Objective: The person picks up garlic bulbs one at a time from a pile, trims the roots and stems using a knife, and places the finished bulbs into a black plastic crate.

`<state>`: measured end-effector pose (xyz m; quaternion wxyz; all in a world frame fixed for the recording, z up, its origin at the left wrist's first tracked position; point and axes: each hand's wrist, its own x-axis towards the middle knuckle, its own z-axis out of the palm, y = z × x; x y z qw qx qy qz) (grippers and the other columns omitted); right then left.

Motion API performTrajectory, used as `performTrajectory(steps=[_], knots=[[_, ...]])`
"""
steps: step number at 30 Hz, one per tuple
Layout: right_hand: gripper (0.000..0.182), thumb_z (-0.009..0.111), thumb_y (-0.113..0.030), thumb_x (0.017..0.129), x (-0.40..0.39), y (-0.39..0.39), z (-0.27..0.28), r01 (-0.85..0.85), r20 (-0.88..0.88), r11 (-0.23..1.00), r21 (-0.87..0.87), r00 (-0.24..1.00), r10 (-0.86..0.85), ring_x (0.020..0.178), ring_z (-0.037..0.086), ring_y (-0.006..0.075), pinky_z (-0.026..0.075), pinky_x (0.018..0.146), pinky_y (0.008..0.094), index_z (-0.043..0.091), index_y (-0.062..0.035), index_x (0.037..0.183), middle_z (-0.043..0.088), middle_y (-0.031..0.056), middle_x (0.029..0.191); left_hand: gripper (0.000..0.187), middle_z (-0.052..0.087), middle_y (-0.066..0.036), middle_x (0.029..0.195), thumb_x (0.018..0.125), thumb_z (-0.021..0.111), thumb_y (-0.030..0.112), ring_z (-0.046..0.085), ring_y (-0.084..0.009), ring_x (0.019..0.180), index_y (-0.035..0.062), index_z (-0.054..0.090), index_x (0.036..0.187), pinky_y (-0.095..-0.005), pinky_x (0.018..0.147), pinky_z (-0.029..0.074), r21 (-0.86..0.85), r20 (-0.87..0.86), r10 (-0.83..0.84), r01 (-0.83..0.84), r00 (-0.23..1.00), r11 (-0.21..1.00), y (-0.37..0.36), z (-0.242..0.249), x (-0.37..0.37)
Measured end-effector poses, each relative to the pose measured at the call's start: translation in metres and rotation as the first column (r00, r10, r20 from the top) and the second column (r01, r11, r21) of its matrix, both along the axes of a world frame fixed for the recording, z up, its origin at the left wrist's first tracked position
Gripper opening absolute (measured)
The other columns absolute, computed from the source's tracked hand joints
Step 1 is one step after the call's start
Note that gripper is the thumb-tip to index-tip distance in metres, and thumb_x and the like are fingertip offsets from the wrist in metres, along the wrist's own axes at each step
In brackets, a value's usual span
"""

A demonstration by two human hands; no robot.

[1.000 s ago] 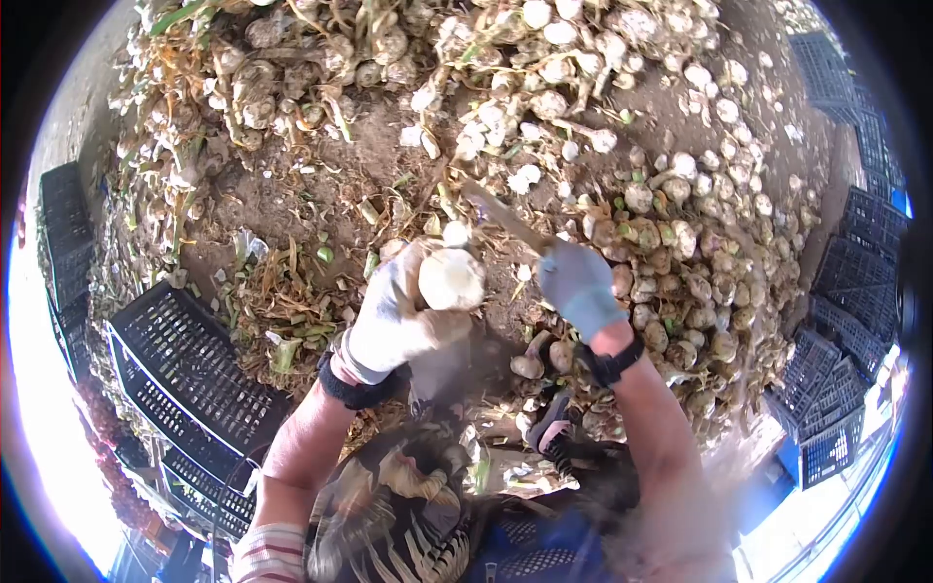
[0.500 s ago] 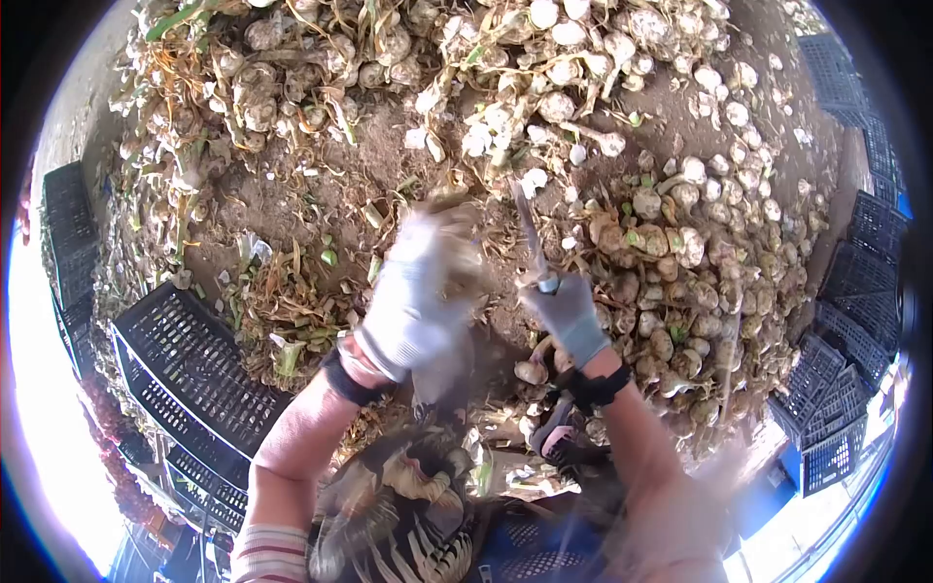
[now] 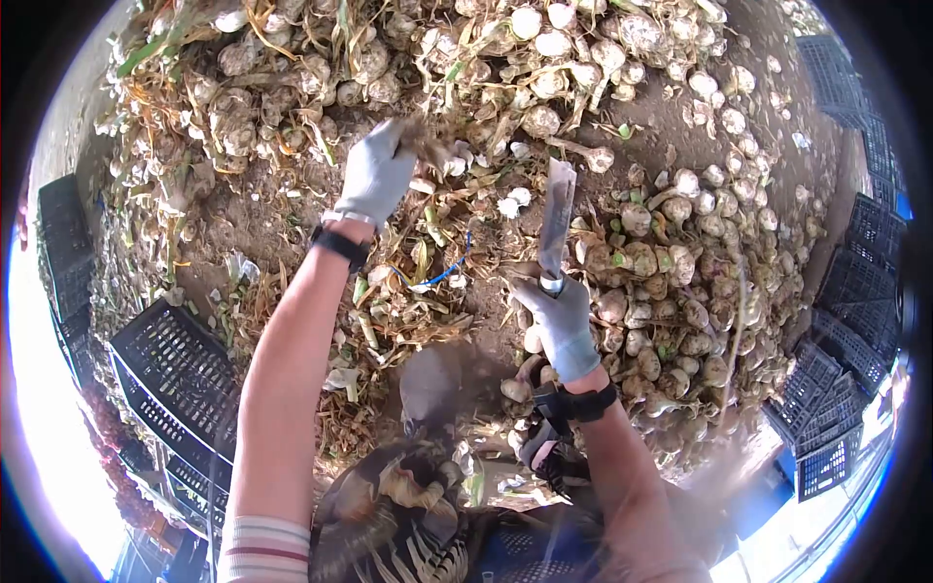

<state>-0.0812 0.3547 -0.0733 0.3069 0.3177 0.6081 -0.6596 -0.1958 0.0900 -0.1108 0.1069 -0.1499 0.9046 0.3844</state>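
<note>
My left hand [image 3: 379, 173], in a pale glove, reaches out to the near side of a heap of garlic [image 3: 292, 83] with dry stalks. Its fingers are curled in at a brown, blurred clump [image 3: 424, 141], whose kind I cannot tell. In its grey-white glove, my right hand [image 3: 564, 321] is closed around the handle of a knife [image 3: 557, 219], whose broad blade points away from me. Trimmed garlic bulbs [image 3: 671, 282] lie piled just right of the knife. Between the hands are cut stalks and dry leaves [image 3: 428, 228].
A blue cord [image 3: 449, 272] lies among the scraps on the soil. Black plastic crates [image 3: 180, 364] stand at the left, and more crates [image 3: 826, 389] are stacked along the right. A shoe [image 3: 549, 452] shows below my right hand.
My left hand has moved forward and left, from close before me to the heap's edge. My right hand has come slightly right and nearer, still holding the knife. The blue cord is now visible.
</note>
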Motion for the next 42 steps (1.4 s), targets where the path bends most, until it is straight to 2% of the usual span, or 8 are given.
performTrajectory(steps=[4,6,9,14,20,32,38,42], knots=[[0.021,0.070,0.000,0.086,-0.013,-0.013,0.009,0.011,-0.087,0.999,-0.047,0.996,-0.015,0.080,0.065,0.0111,0.054,0.072,0.0240,0.069,0.0033,0.107,0.071,0.0069,0.097,0.028,0.074,-0.013,0.100,0.088,0.062,0.009,0.069,-0.0188,0.079,0.0093,0.069,0.116,-0.0317,0.073,0.055,0.141,0.011,0.075,-0.076,0.997,0.987,-0.004,0.000,0.053],[0.018,0.068,-0.005,0.088,-0.016,-0.016,0.009,0.035,-0.156,0.999,-0.042,0.987,-0.041,0.059,0.055,0.0065,0.043,0.048,0.0236,0.071,-0.0004,0.105,0.060,-0.0009,0.072,0.026,0.070,-0.008,0.103,0.087,0.059,0.005,0.070,-0.0229,0.086,0.0116,0.070,0.110,-0.0323,0.077,0.057,-0.222,-0.200,0.200,-0.243,0.959,0.944,-0.015,-0.008,0.060],[0.018,0.069,-0.006,0.087,-0.013,-0.021,0.008,0.020,-0.203,1.000,-0.023,0.979,-0.024,0.060,0.055,0.0059,0.043,0.048,0.0228,0.071,0.0000,0.105,0.061,-0.0014,0.074,0.037,0.069,-0.003,0.117,0.084,0.055,-0.005,0.071,-0.0204,0.093,0.0141,0.071,0.110,-0.0282,0.084,0.058,-0.317,-0.341,-0.175,0.062,0.924,0.946,0.000,0.031,0.035],[0.021,0.072,-0.007,0.086,-0.004,-0.024,0.021,0.005,-0.113,0.998,-0.070,0.994,-0.013,0.055,0.052,0.0039,0.041,0.049,0.0208,0.071,0.0007,0.106,0.061,-0.0014,0.071,0.060,0.053,-0.012,0.134,0.081,0.061,-0.004,0.069,-0.0297,0.095,0.0139,0.050,0.138,-0.0369,0.084,0.058,-0.518,0.353,-0.642,0.714,0.681,0.471,0.021,0.027,-0.018],[0.025,0.073,-0.008,0.086,0.002,-0.016,0.013,0.052,-0.179,0.998,-0.044,0.982,-0.059,0.059,0.055,0.0044,0.046,0.053,0.0217,0.071,0.0001,0.110,0.066,0.0009,0.080,0.045,0.061,-0.018,0.112,0.082,0.070,0.012,0.067,-0.0333,0.092,0.0072,0.060,0.125,-0.0409,0.082,0.056,-0.082,0.035,-0.296,0.298,0.954,0.951,0.015,0.025,0.034],[0.031,0.065,-0.012,0.093,-0.012,-0.047,0.051,0.045,-0.188,0.929,-0.367,0.975,-0.122,0.077,0.065,0.0100,0.051,0.069,0.0240,0.066,0.0037,0.119,0.071,0.0049,0.099,0.074,0.054,-0.021,0.131,0.072,0.085,0.024,0.059,-0.0359,0.117,-0.0053,0.052,0.131,-0.0397,0.095,0.050,-0.100,-0.266,-0.321,0.306,0.909,0.947,0.041,0.109,0.129],[0.019,0.064,-0.017,0.095,-0.002,-0.044,0.081,0.069,-0.122,0.906,-0.417,0.984,-0.131,0.058,0.061,0.0125,0.048,0.053,0.0255,0.068,0.0012,0.100,0.067,0.0059,0.076,0.065,0.055,-0.019,0.132,0.083,0.072,0.009,0.056,-0.0277,0.119,0.0008,0.045,0.142,-0.0381,0.102,0.043,0.669,-0.037,-0.195,0.169,0.980,0.724,0.039,0.106,0.138],[0.021,0.064,-0.019,0.096,0.008,-0.050,0.077,0.161,0.100,0.848,-0.504,0.987,-0.128,0.058,0.057,0.0086,0.045,0.053,0.0238,0.069,0.0015,0.101,0.065,0.0022,0.075,0.064,0.061,-0.014,0.123,0.082,0.074,0.008,0.060,-0.0247,0.112,0.0012,0.046,0.139,-0.0363,0.098,0.046,0.528,-0.067,-0.250,0.246,0.966,0.813,0.036,0.131,0.141]])
